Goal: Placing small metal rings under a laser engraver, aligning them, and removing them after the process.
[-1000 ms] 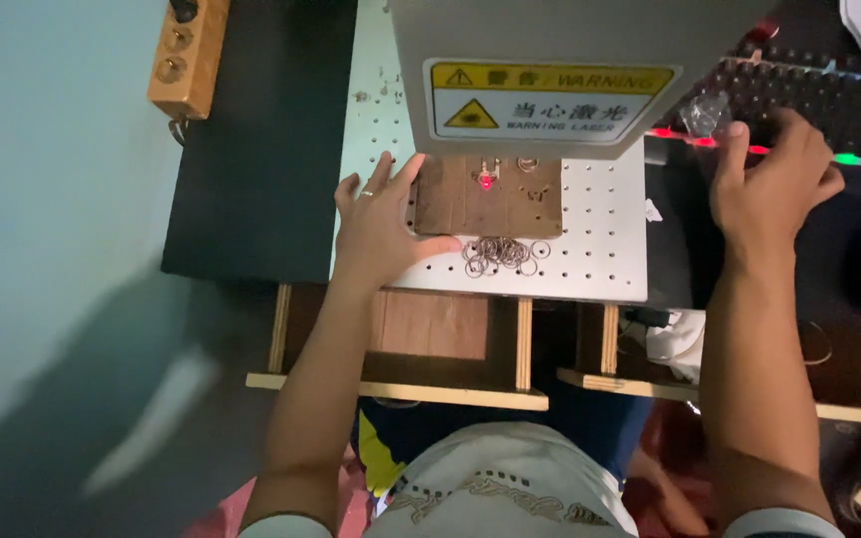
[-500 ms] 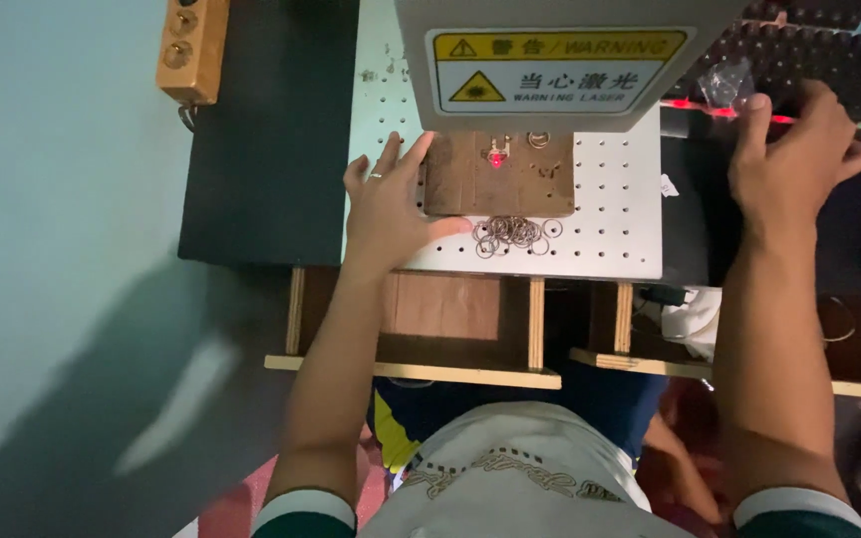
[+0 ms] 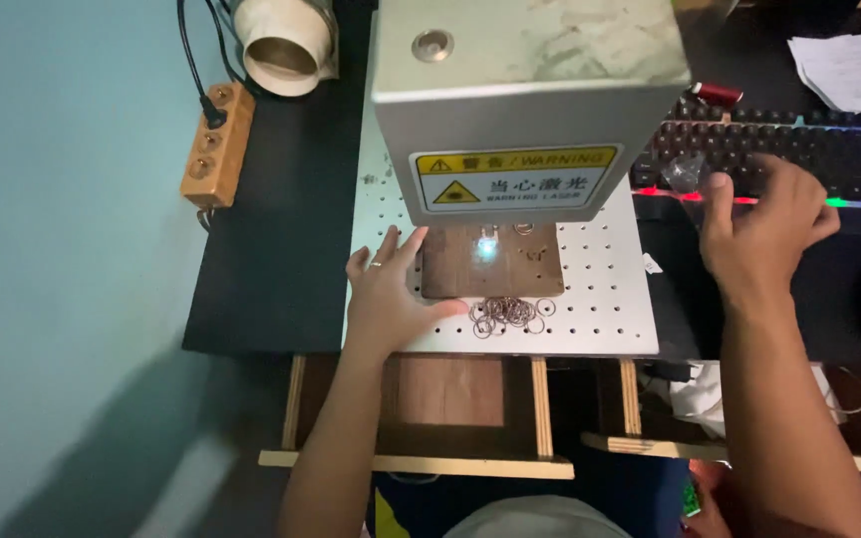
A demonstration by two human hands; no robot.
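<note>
Your left hand [image 3: 386, 299] lies flat and open on the perforated white plate [image 3: 605, 299], fingers spread, its thumb pressed along the near left edge of the brown wooden block [image 3: 490, 261] that sits under the grey laser head [image 3: 525, 100]. A bright spot glows on the far part of the block, so the marking step looks to be running while you steady the block. Just near of the block lies a loose heap of small metal rings [image 3: 507, 314], touching its near edge. Your right hand [image 3: 759, 224] is well off to the right, fingers curled loosely down over the near edge of the dark keyboard [image 3: 799, 149], holding nothing, with a fingertip at the keys. The next move calls for keeping the left hand still and its fingers clear of the glowing spot, and for a light, exact key press from the right.
</note>
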